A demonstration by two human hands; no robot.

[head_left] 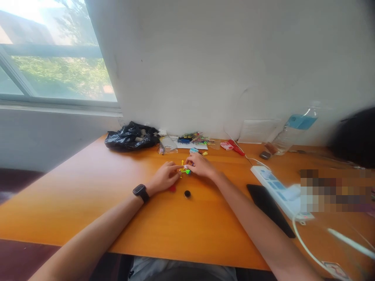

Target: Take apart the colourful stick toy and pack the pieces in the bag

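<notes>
My left hand (165, 178), with a black watch (141, 192) on the wrist, comes in from the left. Its index finger and thumb are closed around a small yellow plastic piece (182, 162). Opposite it, my right hand (200, 164) pinches a small white piece (185, 167) between thumb and fingers. A bright green piece (186, 171) shows just below the fingertips, with some blue beside it. The pieces are too small to tell whether they are joined. Partly under my left hand lies a red piece (172, 189). A small round black object (187, 194) sits nearer to me.
Along the wall lie a black plastic bag (131, 136), a heap of small coloured parts (195, 138) on white paper and a red-handled tool (236, 147). To the right are a power strip (275, 187), a dark tablet-like slab (269, 208), a clear bottle (293, 134) and another person's dark hair (356, 136).
</notes>
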